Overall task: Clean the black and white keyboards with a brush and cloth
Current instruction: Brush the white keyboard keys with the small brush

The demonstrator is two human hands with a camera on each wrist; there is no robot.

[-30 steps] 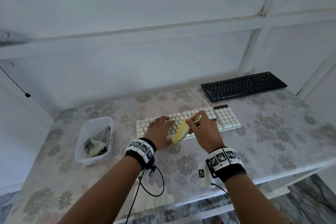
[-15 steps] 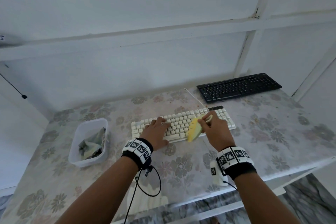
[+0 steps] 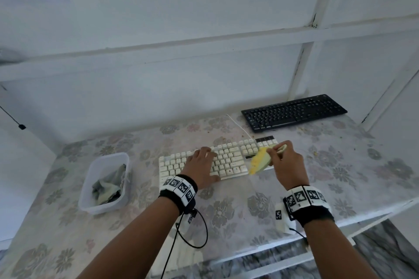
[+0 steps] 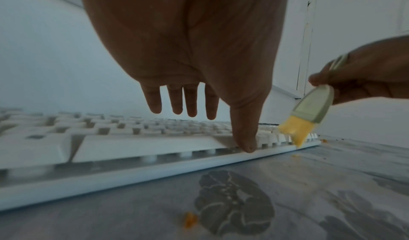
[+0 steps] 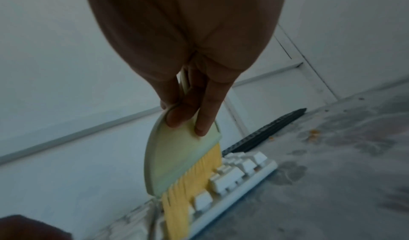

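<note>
The head view looks forward and down from above the table (image 3: 374, 179), taking in the white keyboard (image 3: 226, 158) at centre frame and the black keyboard (image 3: 294, 112) at upper right. The left wrist view sits low, just above the tabletop, looking along the left hand (image 4: 188, 51) at the white keyboard's near edge. The right wrist view looks down along the right hand (image 5: 188, 51) at the brush (image 5: 177, 156). All 3 share the white keyboard's right end and the brush.

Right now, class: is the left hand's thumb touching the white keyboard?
Touching. In the left wrist view the left hand points its thumb down, its tip resting on the white keyboard at the front edge, with no gap visible.
</note>
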